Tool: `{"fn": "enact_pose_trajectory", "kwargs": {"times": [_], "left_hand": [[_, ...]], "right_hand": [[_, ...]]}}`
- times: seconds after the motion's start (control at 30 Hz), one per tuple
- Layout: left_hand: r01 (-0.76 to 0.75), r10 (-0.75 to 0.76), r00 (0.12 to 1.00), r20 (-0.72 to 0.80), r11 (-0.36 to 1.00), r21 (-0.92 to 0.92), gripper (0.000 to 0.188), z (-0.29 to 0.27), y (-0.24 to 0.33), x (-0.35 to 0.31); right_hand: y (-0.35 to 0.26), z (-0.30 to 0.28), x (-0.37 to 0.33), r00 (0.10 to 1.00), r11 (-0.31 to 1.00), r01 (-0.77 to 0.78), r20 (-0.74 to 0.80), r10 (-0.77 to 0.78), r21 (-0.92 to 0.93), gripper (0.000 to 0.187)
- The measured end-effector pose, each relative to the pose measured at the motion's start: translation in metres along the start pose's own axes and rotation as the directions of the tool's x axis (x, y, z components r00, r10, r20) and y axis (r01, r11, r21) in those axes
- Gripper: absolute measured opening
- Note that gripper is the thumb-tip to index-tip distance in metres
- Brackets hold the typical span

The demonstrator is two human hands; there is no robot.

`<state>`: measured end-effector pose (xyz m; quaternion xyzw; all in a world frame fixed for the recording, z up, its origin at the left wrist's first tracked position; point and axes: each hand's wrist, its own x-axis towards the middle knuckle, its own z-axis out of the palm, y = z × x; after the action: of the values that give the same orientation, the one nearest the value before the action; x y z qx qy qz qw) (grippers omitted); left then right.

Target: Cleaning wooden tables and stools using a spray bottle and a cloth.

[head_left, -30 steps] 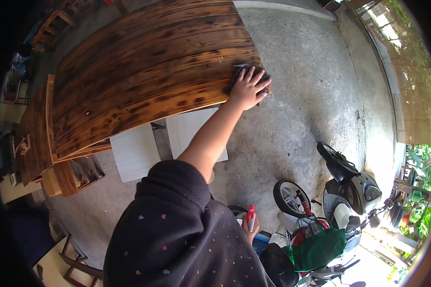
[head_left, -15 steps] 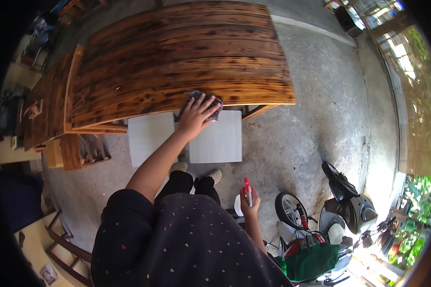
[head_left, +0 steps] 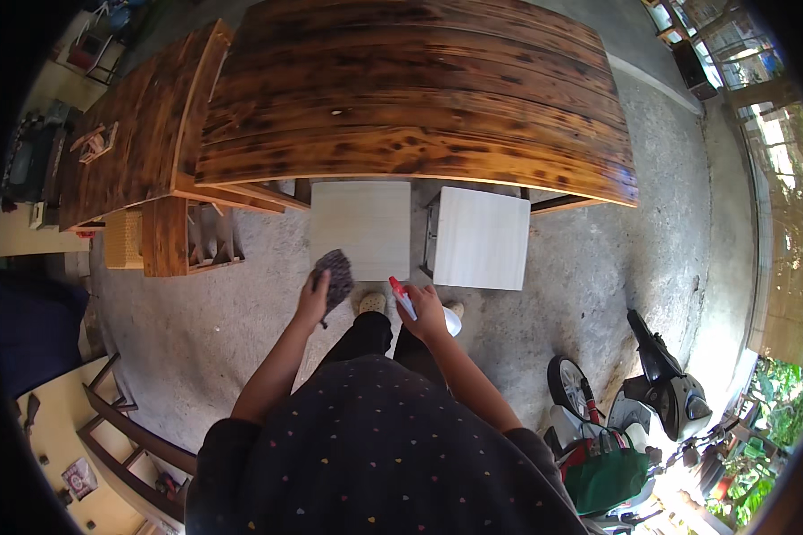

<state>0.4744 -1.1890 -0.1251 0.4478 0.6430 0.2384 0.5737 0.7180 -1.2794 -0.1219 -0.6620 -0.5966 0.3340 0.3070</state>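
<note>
My left hand (head_left: 313, 296) grips a dark, textured cleaning cloth (head_left: 335, 278) that hangs at the near left corner of a pale square stool (head_left: 360, 230). My right hand (head_left: 426, 312) is closed around a spray bottle with a red and white trigger head (head_left: 403, 297); most of its white body is behind the hand. A second pale stool (head_left: 481, 237) stands to the right. Beyond both stools lies the large wooden table (head_left: 419, 107), with dark-stained planks; neither hand touches it.
A lower wooden table (head_left: 143, 134) adjoins on the left, with a small wooden object (head_left: 95, 143) on top. At the lower right stands a motorcycle (head_left: 633, 401) with a green bag (head_left: 607, 481). A wooden bench (head_left: 129, 437) is at the lower left.
My left hand has come off the table's front edge, bringing the cloth back toward me. My right hand has moved inward and forward with the spray bottle. The view has shifted left.
</note>
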Motion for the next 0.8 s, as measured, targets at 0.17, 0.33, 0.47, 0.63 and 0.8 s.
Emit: {"fn": "enact_pose_trajectory", "kwargs": {"times": [0.17, 0.33, 0.47, 0.63, 0.8], "left_hand": [[0.170, -0.157, 0.947, -0.282, 0.985, 0.022, 0.073, -0.111, -0.040, -0.014], [0.288, -0.306, 0.886, -0.348, 0.952, -0.103, 0.081, -0.155, -0.078, -0.025], [0.256, -0.235, 0.905, -0.354, 0.967, 0.014, 0.073, -0.147, -0.110, 0.007], [-0.143, 0.181, 0.970, -0.163, 0.964, 0.224, 0.048, -0.087, -0.123, 0.091], [-0.580, 0.399, 0.799, 0.451, 0.308, 0.754, 0.053, -0.004, -0.132, 0.173]], "right_hand": [[0.013, 0.063, 0.034, 0.898, 0.928, -0.369, -0.235, 0.371, 0.055, 0.020], [0.001, 0.098, 0.019, 0.944, 0.945, -0.327, -0.049, 0.327, 0.003, 0.021], [0.009, 0.125, -0.001, 0.906, 0.900, -0.394, 0.086, 0.415, -0.187, 0.020], [0.044, 0.150, -0.012, 0.936, 0.934, -0.349, -0.017, 0.351, 0.075, 0.038], [0.072, 0.173, -0.002, 0.921, 0.921, -0.389, -0.009, 0.389, 0.010, 0.042]]}}
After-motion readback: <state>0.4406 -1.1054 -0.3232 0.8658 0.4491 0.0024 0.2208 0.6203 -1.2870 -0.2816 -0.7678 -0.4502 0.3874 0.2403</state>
